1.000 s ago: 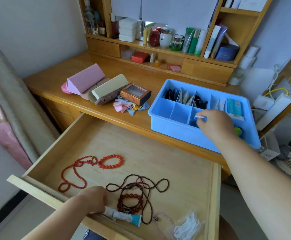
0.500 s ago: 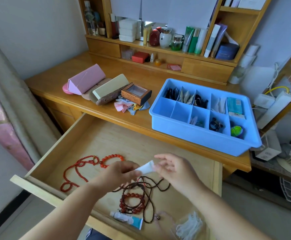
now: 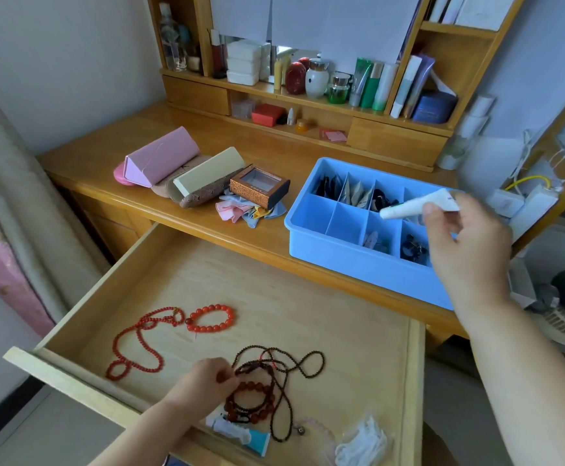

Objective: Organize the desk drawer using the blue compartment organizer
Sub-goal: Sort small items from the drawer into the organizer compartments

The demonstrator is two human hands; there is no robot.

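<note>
The right hand (image 3: 466, 237) pinches a small white tube (image 3: 419, 205) between thumb and fingertips, wrist bent, forearm reaching up from the lower right. The tube lies nearly level, its cap end pointing left, held above the right-hand cells of the blue compartment organizer (image 3: 358, 260). The organizer sits on the desk top (image 3: 274, 149), just behind the open drawer (image 3: 274, 297); several of its cells hold small dark and pale items, and the two front-left cells show bare blue floor.

The left hand (image 3: 203, 381) is low in the drawer, near its front edge, fingers curled round the brown bead strands (image 3: 274, 375), which lie tangled with a dark red bracelet (image 3: 251, 398). Left of that hand lie the red bead necklace (image 3: 140, 344) and red bracelet (image 3: 210, 317).

Half a second ago both hands met over the drawer, passing the white tube between them. Now the right hand has carried it up to the organizer, while the left has dropped onto the brown beads. The blue-capped tube (image 3: 244, 435) stays at the drawer's front.
</note>
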